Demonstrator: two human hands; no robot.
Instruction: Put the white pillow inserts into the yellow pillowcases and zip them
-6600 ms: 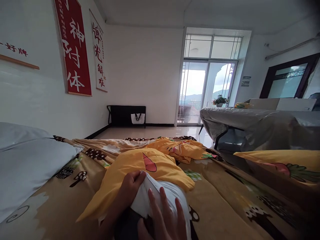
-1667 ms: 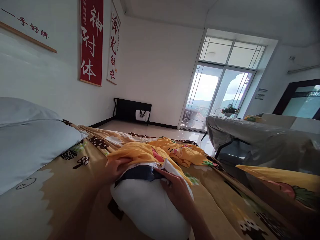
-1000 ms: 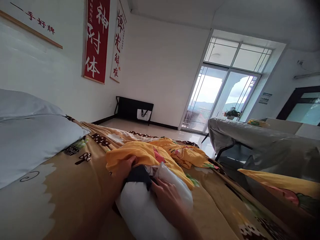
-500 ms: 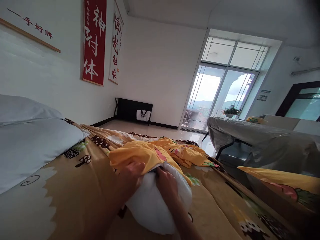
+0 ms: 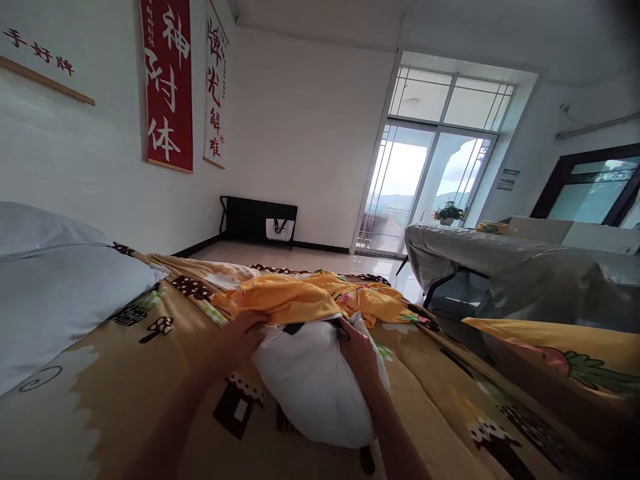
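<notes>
On the bed [image 5: 150,373], two hands [image 5: 240,337] [image 5: 357,347] pinch one yellow pillowcase [image 5: 285,300] over one white pillow [image 5: 315,383].

Pillow [image 5: 315,387]: plain white.
Pillowcase [image 5: 285,300]: yellow-orange, pink cartoon print showing further along.
Bed sheet [image 5: 165,353]: tan-brown, with dark brown and white mushrooms, little houses, pale cloud shapes.
Second pillow [image 5: 55,300]: pale grey-white, plain.
Wall scroll [image 5: 167,83]: red with white characters.
Second scroll [image 5: 215,93]: white with red and black characters.
Table cover [image 5: 500,260]: grey, glossy.
Folded cloth at right [image 5: 560,347]: yellow, with a pink and green carrot.
Low bench [image 5: 257,217]: black.
</notes>
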